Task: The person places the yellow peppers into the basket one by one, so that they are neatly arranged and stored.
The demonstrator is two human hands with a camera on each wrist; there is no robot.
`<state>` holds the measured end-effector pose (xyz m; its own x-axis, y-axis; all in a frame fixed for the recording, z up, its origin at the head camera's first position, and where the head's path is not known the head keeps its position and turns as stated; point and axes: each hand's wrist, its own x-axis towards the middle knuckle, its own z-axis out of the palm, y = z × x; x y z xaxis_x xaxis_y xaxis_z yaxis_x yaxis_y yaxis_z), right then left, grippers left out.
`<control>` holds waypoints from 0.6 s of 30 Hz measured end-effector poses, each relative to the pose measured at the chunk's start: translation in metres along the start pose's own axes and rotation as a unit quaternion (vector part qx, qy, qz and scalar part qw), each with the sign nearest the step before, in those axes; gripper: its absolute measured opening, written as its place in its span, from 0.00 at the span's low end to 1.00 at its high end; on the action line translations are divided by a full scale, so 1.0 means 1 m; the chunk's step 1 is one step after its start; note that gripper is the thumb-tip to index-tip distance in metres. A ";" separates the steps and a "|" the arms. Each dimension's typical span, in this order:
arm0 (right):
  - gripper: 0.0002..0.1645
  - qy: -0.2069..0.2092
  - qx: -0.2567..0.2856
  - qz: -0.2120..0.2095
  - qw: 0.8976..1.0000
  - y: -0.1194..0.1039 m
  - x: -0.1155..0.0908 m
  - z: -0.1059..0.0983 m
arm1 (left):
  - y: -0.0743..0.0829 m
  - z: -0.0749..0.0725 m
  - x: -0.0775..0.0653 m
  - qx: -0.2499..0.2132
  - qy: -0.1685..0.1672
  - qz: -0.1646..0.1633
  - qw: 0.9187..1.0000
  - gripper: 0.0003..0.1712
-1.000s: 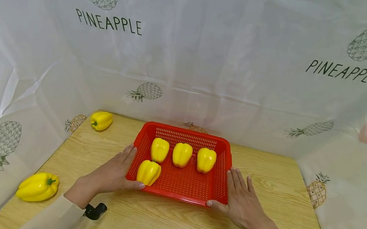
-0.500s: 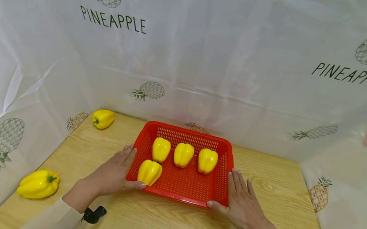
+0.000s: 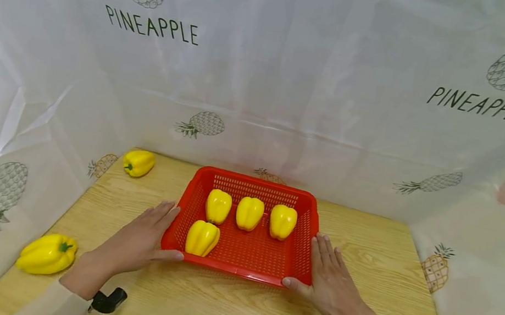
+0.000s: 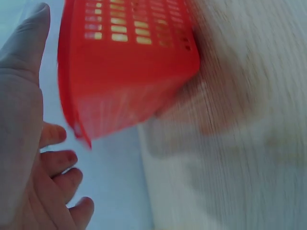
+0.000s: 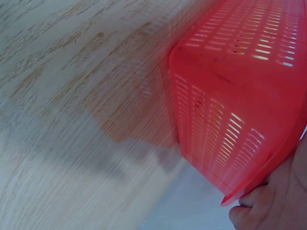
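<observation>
A red plastic basket point(image 3: 233, 272) with slotted walls stands on the table, holding several yellow bell peppers point(image 3: 249, 214). At its left side, my left hand point(image 3: 139, 236) has straight fingers and an outstretched thumb by the front corner. In the left wrist view, a gap shows between that hand point(image 4: 33, 143) and the basket's rim point(image 4: 72, 115). My right hand point(image 3: 332, 282) lies along the basket's right side with fingers extended and its thumb at the front right corner. The right wrist view shows fingertips point(image 5: 240, 211) right at the rim.
One yellow bell pepper point(image 3: 138, 163) lies at the table's back left corner and another point(image 3: 48, 255) near the left edge. White pineapple-print sheeting point(image 3: 294, 86) encloses the wooden table point(image 3: 197, 310) at the back and both sides.
My left hand has moved a little left, away from the basket, uncovering its front left corner. My right hand stays at the right side, and the peppers in the basket keep their arrangement.
</observation>
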<state>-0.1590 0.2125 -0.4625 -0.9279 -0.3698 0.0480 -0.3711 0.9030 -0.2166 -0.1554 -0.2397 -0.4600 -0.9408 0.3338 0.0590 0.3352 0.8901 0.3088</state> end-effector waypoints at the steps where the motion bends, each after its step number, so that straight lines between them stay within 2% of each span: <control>1: 0.70 -0.001 0.002 0.001 1.000 0.000 0.000 0.000 | -0.003 -0.003 -0.004 0.000 0.002 -0.001 1.000 0.71; 7: 0.70 -0.002 0.006 0.003 1.000 -0.001 -0.001 0.002 | -0.032 -0.030 -0.036 0.034 0.015 -0.010 0.999 0.61; 13: 0.69 0.001 0.004 -0.003 1.000 -0.002 -0.001 0.003 | -0.081 -0.049 -0.068 0.115 0.009 -0.025 0.993 0.60; 18: 0.69 0.003 0.002 0.001 1.000 -0.001 -0.001 0.003 | -0.119 -0.056 -0.082 0.167 -0.010 -0.040 0.985 0.61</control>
<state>-0.1582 0.2115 -0.4656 -0.9285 -0.3674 0.0532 -0.3698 0.9024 -0.2211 -0.1213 -0.3899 -0.4483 -0.9648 0.2617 0.0274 0.2613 0.9651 -0.0175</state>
